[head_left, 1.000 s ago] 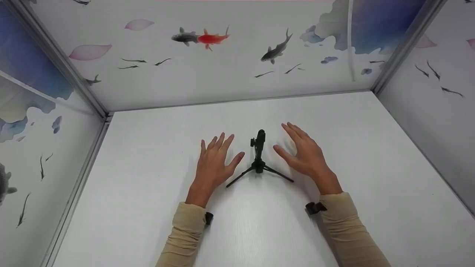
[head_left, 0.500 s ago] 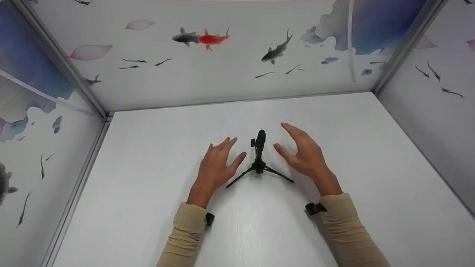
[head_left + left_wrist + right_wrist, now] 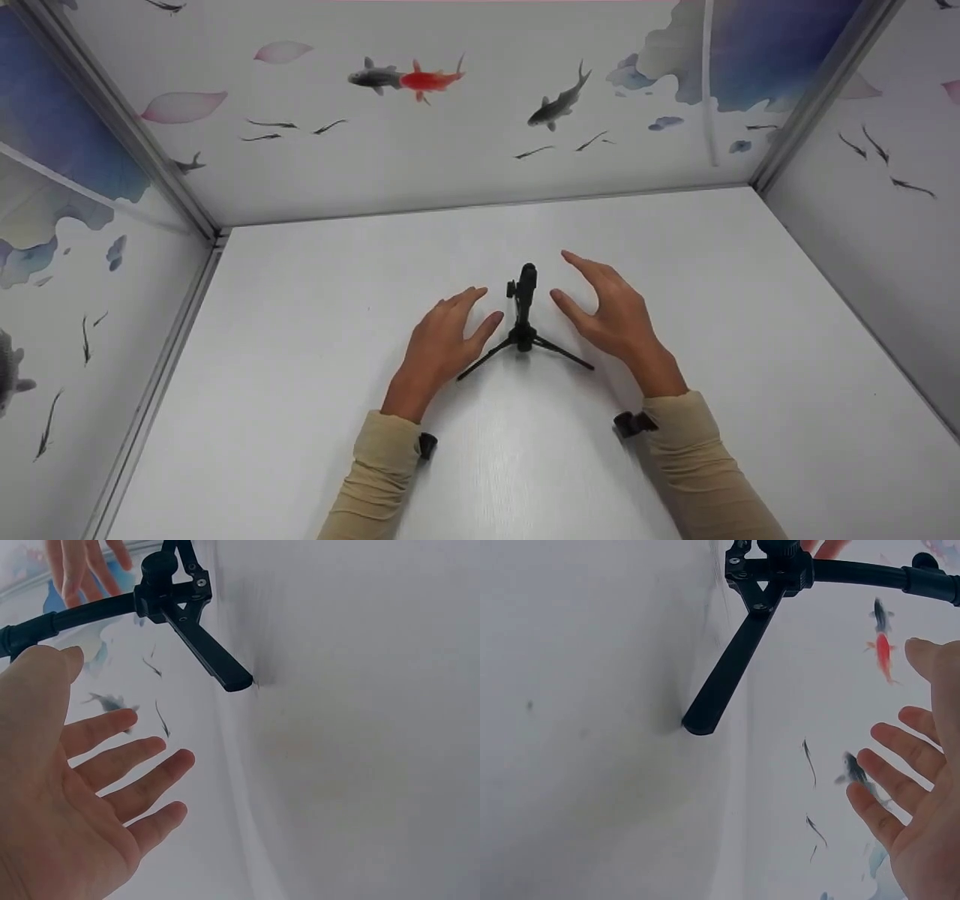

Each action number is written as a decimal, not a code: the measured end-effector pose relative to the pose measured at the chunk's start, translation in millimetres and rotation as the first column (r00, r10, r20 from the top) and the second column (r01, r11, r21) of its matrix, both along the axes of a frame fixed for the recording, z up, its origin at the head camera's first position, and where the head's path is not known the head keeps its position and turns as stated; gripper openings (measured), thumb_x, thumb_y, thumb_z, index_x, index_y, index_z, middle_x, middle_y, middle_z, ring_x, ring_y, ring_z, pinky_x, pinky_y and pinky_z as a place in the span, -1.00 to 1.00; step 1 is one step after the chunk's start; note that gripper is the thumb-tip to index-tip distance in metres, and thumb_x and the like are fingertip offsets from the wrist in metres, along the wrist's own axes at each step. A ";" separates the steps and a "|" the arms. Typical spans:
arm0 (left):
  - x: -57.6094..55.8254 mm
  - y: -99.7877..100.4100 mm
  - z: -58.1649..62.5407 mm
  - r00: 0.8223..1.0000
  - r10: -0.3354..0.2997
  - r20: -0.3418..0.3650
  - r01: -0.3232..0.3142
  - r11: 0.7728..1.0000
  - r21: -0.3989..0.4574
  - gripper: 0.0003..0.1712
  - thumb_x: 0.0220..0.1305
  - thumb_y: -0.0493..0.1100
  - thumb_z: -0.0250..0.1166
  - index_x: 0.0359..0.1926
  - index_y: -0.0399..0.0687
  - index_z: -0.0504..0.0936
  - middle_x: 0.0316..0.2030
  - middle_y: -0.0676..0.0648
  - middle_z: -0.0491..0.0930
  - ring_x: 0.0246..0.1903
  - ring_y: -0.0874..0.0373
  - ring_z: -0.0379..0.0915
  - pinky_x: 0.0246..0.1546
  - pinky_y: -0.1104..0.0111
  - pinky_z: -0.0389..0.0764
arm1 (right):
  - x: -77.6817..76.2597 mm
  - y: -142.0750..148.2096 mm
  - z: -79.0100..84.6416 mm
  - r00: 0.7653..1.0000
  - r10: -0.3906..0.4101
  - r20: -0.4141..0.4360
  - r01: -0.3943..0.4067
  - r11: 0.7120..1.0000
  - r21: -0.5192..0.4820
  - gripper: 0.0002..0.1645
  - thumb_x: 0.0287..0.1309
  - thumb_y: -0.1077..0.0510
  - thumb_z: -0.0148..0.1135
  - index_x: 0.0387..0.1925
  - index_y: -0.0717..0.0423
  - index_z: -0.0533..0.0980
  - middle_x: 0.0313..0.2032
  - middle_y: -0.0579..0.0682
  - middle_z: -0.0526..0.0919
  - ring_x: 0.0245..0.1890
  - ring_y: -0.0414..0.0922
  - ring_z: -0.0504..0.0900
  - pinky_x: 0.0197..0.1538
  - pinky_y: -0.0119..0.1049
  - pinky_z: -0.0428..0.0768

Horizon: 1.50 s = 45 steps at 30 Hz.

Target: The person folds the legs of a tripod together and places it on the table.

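Observation:
A small black tripod (image 3: 523, 334) stands upright on the white table, its legs spread and a dark head piece at the top. To its left is my left hand (image 3: 442, 337), fingers relaxed and thumb apart, holding nothing. My right hand (image 3: 619, 315) hovers on the other side, thumb and fingers spread with a gap to the tripod. In the left wrist view, the tripod leg (image 3: 206, 649) slants down beyond the loosely extended fingers (image 3: 154, 787). From the right wrist, another tripod leg (image 3: 731, 675) shows beside the right hand (image 3: 930, 802), whose palm holds nothing.
The white table (image 3: 300, 412) is bounded by a back panel (image 3: 450, 165) and side panels printed with fish and petals. Metal frame posts (image 3: 202, 210) run along the corners. Small black wrist cameras (image 3: 634, 424) sit at both sleeve cuffs.
My left hand has turned and moved slightly right toward the tripod, its fingers drawing closer together. The right hand has shifted a little left. The tripod has stayed in place.

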State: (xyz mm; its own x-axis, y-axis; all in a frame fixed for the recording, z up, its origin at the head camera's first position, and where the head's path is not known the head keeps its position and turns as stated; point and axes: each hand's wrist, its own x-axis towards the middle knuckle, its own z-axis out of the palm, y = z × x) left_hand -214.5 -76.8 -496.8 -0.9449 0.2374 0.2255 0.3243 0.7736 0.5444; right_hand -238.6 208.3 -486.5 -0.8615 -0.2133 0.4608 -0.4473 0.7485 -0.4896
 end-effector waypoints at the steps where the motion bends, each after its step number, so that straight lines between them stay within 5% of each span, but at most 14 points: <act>1: 0.1 0.4 0.0 1.000 0.000 0.004 0.000 1.000 0.002 -0.27 0.60 0.38 0.12 0.52 0.09 0.53 0.49 -0.06 0.55 0.50 -0.04 0.48 0.55 0.01 0.43 | 0.0 -0.3 0.3 1.000 0.002 -0.004 -0.002 1.000 -0.003 -0.22 0.46 -0.21 0.38 0.59 -0.22 0.41 0.45 0.03 0.61 0.46 0.09 0.57 0.37 0.24 0.60; 20: 1.6 7.0 0.2 0.996 -0.045 0.076 0.041 0.998 0.044 -0.32 0.62 0.34 0.13 0.48 0.05 0.57 0.27 -0.15 0.74 0.17 -0.03 0.76 0.19 -0.03 0.72 | 1.9 -4.2 4.2 0.994 0.068 -0.091 -0.071 0.997 -0.036 -0.30 0.44 -0.06 0.44 0.52 -0.10 0.50 0.29 -0.09 0.75 0.23 -0.04 0.73 0.16 -0.01 0.74; 33: 2.2 9.8 -1.4 0.992 -0.095 0.080 0.089 0.994 0.069 -0.40 0.65 0.24 0.17 0.46 0.03 0.58 0.24 -0.12 0.76 0.10 0.00 0.80 0.15 0.04 0.76 | 4.2 -7.9 7.4 0.988 0.099 -0.118 -0.105 0.993 -0.047 -0.36 0.44 -0.02 0.44 0.48 -0.13 0.54 0.16 -0.09 0.82 0.11 -0.05 0.77 0.07 0.03 0.79; 45: 3.0 18.2 -2.2 0.980 -0.190 0.068 0.185 0.981 0.063 -0.73 0.54 -0.07 0.38 0.10 -0.10 0.80 -0.07 -0.05 0.88 -0.08 0.12 0.84 0.02 0.14 0.79 | 8.0 -15.9 9.1 0.977 0.153 -0.149 -0.163 0.985 -0.052 -0.42 0.46 -0.01 0.42 0.45 -0.16 0.58 0.10 -0.11 0.84 0.05 -0.09 0.79 -0.01 -0.08 0.79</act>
State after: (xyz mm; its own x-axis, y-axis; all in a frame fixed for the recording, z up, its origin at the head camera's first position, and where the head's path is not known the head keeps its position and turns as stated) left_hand -211.5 -58.6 -499.0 -0.8991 0.4010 0.1754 0.4185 0.6706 0.6124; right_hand -230.6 192.4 -477.4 -0.7427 -0.3076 0.5948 -0.6267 0.6321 -0.4557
